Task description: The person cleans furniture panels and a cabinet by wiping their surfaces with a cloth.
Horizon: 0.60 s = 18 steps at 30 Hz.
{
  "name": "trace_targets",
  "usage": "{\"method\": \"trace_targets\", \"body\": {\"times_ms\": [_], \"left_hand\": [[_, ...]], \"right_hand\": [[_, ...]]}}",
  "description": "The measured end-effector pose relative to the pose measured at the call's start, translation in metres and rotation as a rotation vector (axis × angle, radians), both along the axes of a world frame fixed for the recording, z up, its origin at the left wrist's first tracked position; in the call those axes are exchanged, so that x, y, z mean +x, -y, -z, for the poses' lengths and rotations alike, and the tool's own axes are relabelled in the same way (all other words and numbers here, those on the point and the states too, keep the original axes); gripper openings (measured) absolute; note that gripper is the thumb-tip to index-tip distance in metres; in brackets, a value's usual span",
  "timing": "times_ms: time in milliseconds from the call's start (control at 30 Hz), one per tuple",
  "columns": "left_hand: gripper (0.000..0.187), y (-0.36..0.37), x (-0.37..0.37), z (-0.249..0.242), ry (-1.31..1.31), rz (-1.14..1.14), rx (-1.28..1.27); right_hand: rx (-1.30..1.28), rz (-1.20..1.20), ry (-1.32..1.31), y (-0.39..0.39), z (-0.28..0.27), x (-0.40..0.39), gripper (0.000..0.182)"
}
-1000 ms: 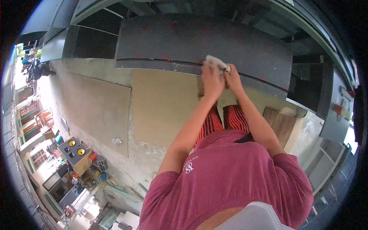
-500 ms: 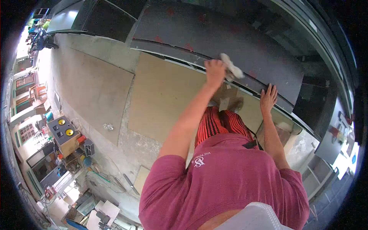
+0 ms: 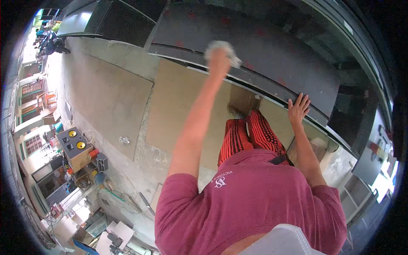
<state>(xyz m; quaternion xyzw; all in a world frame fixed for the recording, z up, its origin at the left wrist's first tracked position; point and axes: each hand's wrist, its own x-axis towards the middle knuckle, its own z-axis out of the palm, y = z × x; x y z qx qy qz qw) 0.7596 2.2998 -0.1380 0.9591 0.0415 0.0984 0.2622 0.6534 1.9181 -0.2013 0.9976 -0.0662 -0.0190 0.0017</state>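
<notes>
My left hand (image 3: 219,63) is closed round a whitish cloth (image 3: 224,47), slightly blurred, on the near part of a dark grey panel (image 3: 272,55) with faint red marks. Part of the cloth bulges out beyond my knuckles. Farther right, my right hand (image 3: 299,109) lies flat with spread fingers on the panel's near edge strip (image 3: 263,83). No object shows under it.
Brown flat sheets (image 3: 182,106) cover the floor below the panel. A crumpled white scrap (image 3: 123,139) lies on the left sheet. A speaker box (image 3: 76,146) with yellow cones stands at left, a motorbike (image 3: 52,43) at upper left.
My left hand has moved left and a little up along the panel with the cloth. My right hand stays at the edge. My legs have shifted slightly.
</notes>
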Motion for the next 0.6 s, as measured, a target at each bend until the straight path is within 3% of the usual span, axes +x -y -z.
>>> {"method": "trace_targets", "body": {"times_ms": [67,100,200,233,267,300,367,433,500,533,567,600], "left_hand": [[0.036,0.058,-0.003,0.014,-0.068,0.111,-0.089],[0.038,0.075,-0.010,0.025,0.159,0.181,-0.099],[0.035,0.076,-0.009,0.043,0.109,0.235,-0.046],[0.027,0.066,-0.002,0.041,0.126,0.181,-0.049],[0.029,0.047,0.015,0.039,-0.142,0.117,0.075],[0.019,0.025,0.017,0.060,0.137,-0.015,0.176],[0.022,-0.018,0.019,0.035,0.243,-0.191,0.148],[0.025,-0.044,0.045,0.045,0.247,-0.112,0.102],[0.025,-0.021,0.059,0.001,0.061,-0.297,-0.030],[0.025,-0.003,0.079,0.033,0.174,-0.079,-0.029],[0.023,0.047,0.081,0.012,0.038,-0.038,0.058],[0.019,0.098,0.089,0.029,0.283,0.104,-0.137]], "right_hand": [[0.025,0.016,-0.034,0.000,-0.003,0.000,0.071],[-0.016,-0.006,-0.016,0.002,0.001,0.000,0.072],[-0.013,-0.008,-0.023,0.001,-0.003,0.000,0.072],[-0.027,-0.011,-0.013,0.001,-0.002,0.000,0.072],[-0.027,0.009,-0.019,0.001,-0.002,-0.001,0.072],[-0.028,0.005,-0.017,0.001,-0.003,0.000,0.072],[-0.030,-0.005,0.011,0.002,-0.009,-0.001,0.071],[-0.019,0.030,0.009,0.000,-0.014,0.002,0.070],[-0.003,0.040,0.007,0.000,-0.017,0.000,0.069],[0.004,0.038,0.007,0.000,-0.018,0.001,0.069],[0.009,0.030,0.007,-0.001,-0.018,0.002,0.068],[0.008,0.034,0.009,-0.001,-0.020,0.002,0.068]]}}
